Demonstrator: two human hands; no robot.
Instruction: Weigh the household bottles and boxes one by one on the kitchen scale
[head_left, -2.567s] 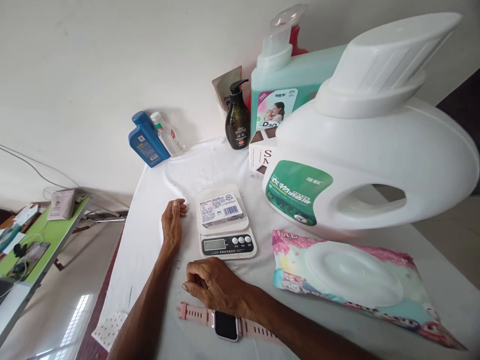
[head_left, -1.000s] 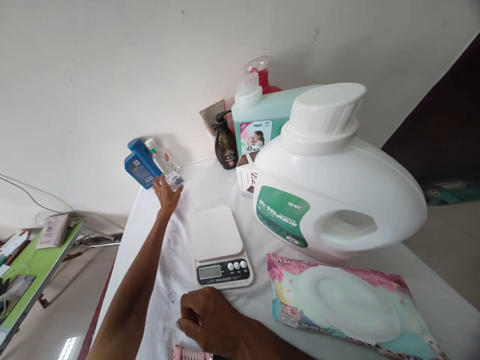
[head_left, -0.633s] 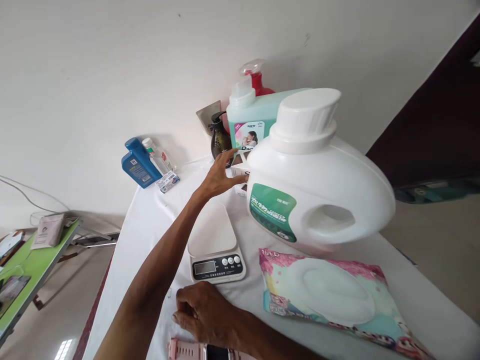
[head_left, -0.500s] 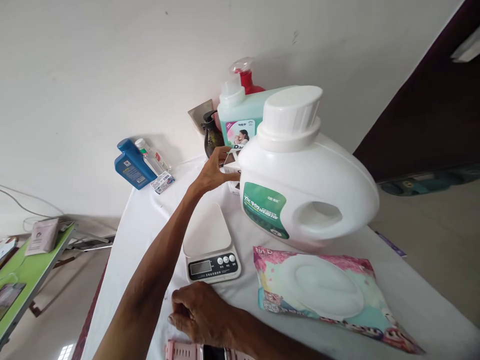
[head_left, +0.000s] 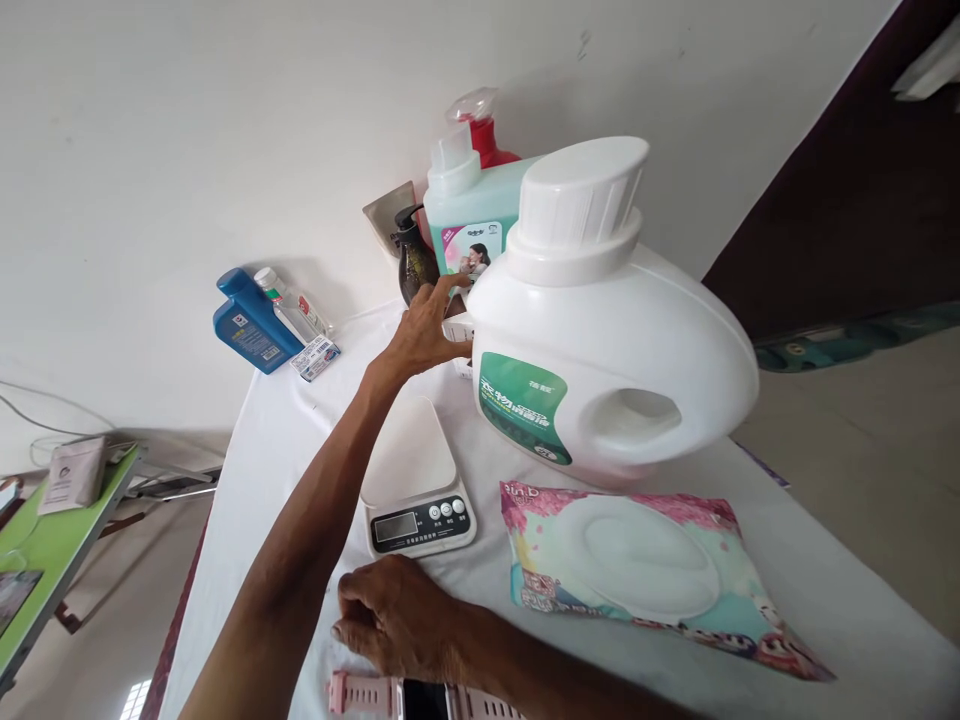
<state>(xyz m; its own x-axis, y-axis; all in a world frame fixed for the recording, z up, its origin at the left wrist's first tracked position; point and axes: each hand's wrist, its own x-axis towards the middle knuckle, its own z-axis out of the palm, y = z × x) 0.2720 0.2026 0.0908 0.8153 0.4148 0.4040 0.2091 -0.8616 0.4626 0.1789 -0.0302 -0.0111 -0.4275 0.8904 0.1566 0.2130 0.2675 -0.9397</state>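
Left hand [head_left: 421,335] is closing its fingers around the small white box [head_left: 459,330] tucked behind the big detergent jug [head_left: 607,340], so lifting it clear onto the empty scale [head_left: 414,478] looks next, while the right hand [head_left: 394,615] is resting curled and empty on the table [head_left: 285,440].

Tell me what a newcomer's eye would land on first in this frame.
The big white detergent jug with its green label dominates the middle of the cloth-covered table. The left hand reaches past the white kitchen scale and closes on a small white box tucked beside the jug. The right hand rests loosely curled at the near edge, just above a pink smartwatch.
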